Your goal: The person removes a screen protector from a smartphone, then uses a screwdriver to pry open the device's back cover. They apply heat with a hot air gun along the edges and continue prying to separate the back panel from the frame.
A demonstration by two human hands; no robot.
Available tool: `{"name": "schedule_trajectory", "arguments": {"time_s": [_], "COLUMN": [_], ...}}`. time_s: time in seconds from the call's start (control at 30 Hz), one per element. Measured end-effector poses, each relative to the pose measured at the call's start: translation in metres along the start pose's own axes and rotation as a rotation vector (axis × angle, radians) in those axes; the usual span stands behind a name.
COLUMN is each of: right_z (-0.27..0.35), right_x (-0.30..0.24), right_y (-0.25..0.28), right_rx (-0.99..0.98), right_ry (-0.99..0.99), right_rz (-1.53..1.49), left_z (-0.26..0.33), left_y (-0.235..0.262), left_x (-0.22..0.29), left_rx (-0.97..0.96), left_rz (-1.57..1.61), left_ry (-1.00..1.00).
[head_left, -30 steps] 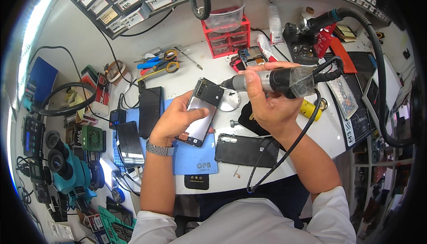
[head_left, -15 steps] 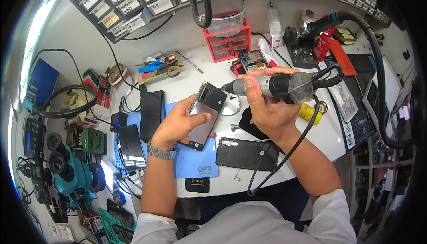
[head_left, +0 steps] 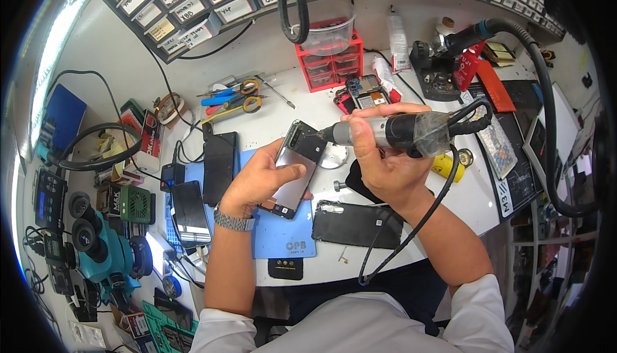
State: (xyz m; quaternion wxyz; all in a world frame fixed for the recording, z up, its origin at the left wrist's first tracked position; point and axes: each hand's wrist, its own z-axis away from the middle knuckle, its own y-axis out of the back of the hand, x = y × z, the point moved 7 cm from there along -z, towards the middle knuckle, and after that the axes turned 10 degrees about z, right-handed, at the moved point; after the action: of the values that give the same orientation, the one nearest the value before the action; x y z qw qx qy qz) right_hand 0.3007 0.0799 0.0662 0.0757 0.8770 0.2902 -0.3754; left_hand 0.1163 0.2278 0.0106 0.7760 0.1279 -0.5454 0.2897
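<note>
Tilted in my left hand point(head_left: 259, 181) is an opened smartphone point(head_left: 293, 182), its bare inner side facing up. My thumb lies across its silvery middle and the fingers wrap the edges. My right hand point(head_left: 393, 166) grips an electric screwdriver point(head_left: 385, 130) with a grey and black body, a cable at its rear and clear tape round that end. Its tip meets the phone's upper right area, where I cannot make out the screw. Beneath the tool, a round metal dish point(head_left: 335, 153) is partly hidden. Near my right wrist a detached black back cover point(head_left: 357, 224) lies on the table.
A blue mat point(head_left: 283, 244) lies under my left hand, with dark phones point(head_left: 220, 168) beside it. A red drawer box point(head_left: 328, 67), pliers and scissors point(head_left: 247, 103) stand or lie farther back. A teal microscope point(head_left: 103, 244) is at left; a thick black hose point(head_left: 546, 96) arches at right.
The screwdriver's tip has shifted slightly left and down, from the phone's edge onto its upper part. My left hand and the phone stay nearly still.
</note>
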Motion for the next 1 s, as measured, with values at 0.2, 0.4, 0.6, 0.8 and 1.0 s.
{"name": "schedule_trajectory", "arguments": {"time_s": [0.2, 0.4, 0.6, 0.8, 1.0], "right_z": [0.003, 0.002, 0.000, -0.005, -0.007], "right_x": [0.000, 0.002, -0.006, -0.013, -0.019], "right_y": [-0.001, -0.001, -0.001, 0.002, 0.000], "right_rx": [-0.012, -0.026, -0.209, -0.140, -0.086], "right_ry": [0.007, 0.014, 0.101, 0.133, 0.157], "right_rz": [0.072, 0.075, 0.189, 0.125, 0.037], "left_z": [-0.003, -0.003, -0.005, -0.003, -0.001], "left_y": [0.001, 0.003, 0.008, 0.001, -0.003], "left_x": [-0.001, -0.001, -0.001, 0.000, 0.003], "left_rx": [-0.009, -0.017, 0.020, -0.013, -0.020], "left_rz": [-0.032, -0.068, -0.184, -0.086, -0.119], "left_ry": [-0.038, -0.041, -0.064, -0.058, -0.064]}}
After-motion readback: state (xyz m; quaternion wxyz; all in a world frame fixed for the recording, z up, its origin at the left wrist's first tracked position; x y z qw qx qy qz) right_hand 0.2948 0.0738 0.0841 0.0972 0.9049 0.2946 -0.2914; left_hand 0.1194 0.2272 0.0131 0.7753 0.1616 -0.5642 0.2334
